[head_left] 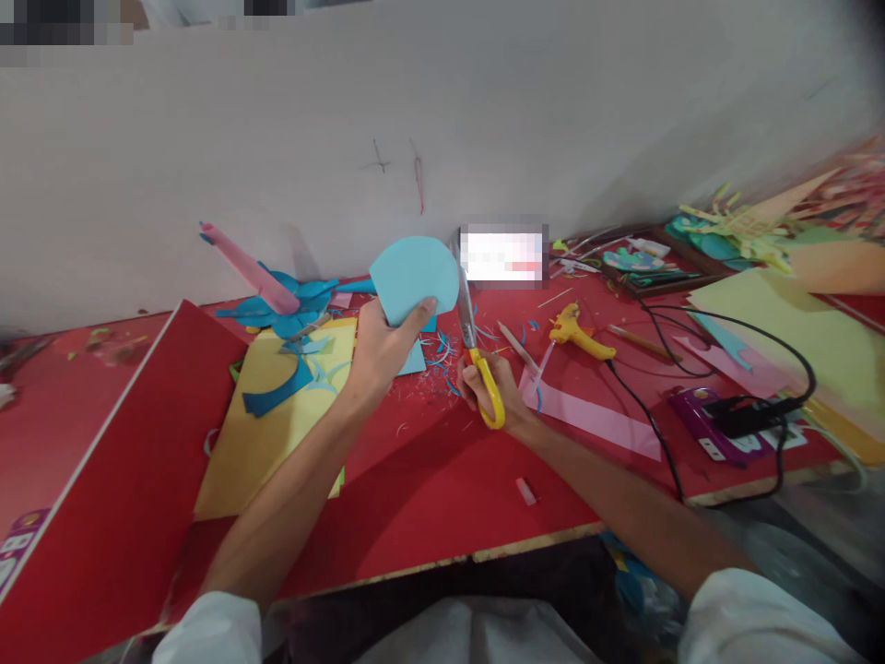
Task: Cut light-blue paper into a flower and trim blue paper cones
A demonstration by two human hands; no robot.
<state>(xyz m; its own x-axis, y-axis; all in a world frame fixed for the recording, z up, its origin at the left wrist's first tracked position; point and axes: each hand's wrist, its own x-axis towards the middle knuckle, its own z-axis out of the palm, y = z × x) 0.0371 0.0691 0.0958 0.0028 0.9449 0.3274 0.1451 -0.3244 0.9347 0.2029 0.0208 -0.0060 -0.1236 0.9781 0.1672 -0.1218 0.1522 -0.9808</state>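
Between the thumb and fingers of my left hand (397, 337) is a light blue piece of paper (415, 277) with a rounded outline, raised above the table. My right hand (494, 383) is closed round the yellow handles of a pair of scissors (477, 341). Their blades point upward along the right edge of the paper, and whether they touch it I cannot tell. Thin blue paper trimmings (441, 355) lie scattered on the red table (415, 480) beneath my hands.
A yellow glue gun (581, 334) with a black cord lies to the right, near a pink paper strip (601, 420) and a purple power strip (719, 429). A pink-and-blue paper piece (277, 295) stands at the back left. A red panel (131, 470) rises at the left.
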